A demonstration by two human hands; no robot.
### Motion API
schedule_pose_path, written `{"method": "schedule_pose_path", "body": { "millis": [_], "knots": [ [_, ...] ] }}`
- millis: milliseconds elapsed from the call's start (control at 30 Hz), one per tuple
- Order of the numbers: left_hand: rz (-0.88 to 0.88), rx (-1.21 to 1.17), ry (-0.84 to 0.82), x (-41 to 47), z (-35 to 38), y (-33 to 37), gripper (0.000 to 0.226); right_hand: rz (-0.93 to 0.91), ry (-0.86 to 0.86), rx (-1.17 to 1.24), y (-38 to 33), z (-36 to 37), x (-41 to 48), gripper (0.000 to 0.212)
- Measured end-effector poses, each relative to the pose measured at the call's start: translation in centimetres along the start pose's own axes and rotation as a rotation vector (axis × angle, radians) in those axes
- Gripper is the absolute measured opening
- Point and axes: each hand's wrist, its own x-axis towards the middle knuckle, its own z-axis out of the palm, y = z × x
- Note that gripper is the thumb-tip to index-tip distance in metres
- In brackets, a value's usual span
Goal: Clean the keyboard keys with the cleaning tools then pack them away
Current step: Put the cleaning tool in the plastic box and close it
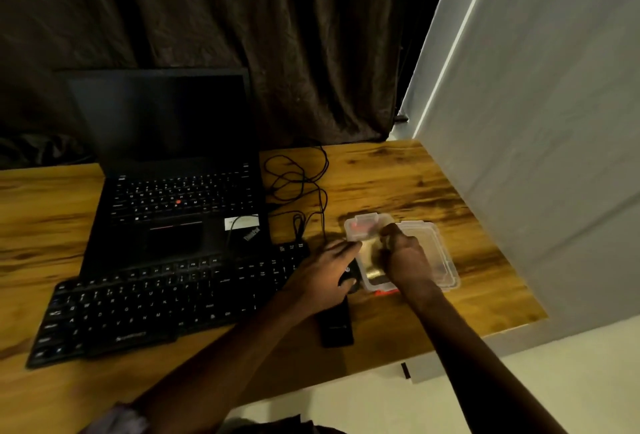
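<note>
the right hand (405,257) sits knuckles up over the clear plastic box (367,226), its fingers curled down into the box; the blur hides what they close on, if anything. the left hand (325,271) reaches in from the keyboard side with fingers stretched out fairly straight, the tips touching the box's left edge. between the two hands something yellowish (371,262) shows inside the box, too smeared to name. a red clip (385,292) sits on the box's near end and more red shows at its far end. a second clear piece (440,253), shaped like a lid, lies against the box's right side.

under the left palm a small dark rounded object (349,283) peeks out, and a flat black slab (336,326) lies just nearer the table edge. the black keyboard (156,302) stretches away to the left of the hands, touching the front edge of an open laptop (173,198) with a dark screen. thin black cables (298,184) loop behind the box. all of it rests on a wooden table (433,184), with a dark curtain (242,35) behind and a white panel (554,122) on the right.
</note>
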Motion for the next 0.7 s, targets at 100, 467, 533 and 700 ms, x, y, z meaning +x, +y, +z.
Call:
{"method": "schedule_pose_path", "body": {
  "millis": [100, 467, 533, 700],
  "knots": [
    [0.069, 0.093, 0.006, 0.3, 0.3, -0.6, 0.066, -0.005, 0.025, -0.329, -0.4, 0.1, -0.3, 0.049],
    [0.210, 0.205, 0.017, 1.0, 1.0, -1.4, 0.053, -0.013, -0.067, -0.233, 1.0, 1.9, 0.7, 0.034],
    [0.217, 0.189, 0.022, 1.1, 1.0, -1.6, 0.052, -0.069, 0.052, -0.331, 0.4, 1.1, -0.6, 0.020],
    [0.226, 0.172, 0.024, 1.3, 1.5, -2.5, 0.058, -0.133, 0.183, -0.150, -5.0, -0.3, -7.3, 0.045]
  ]
}}
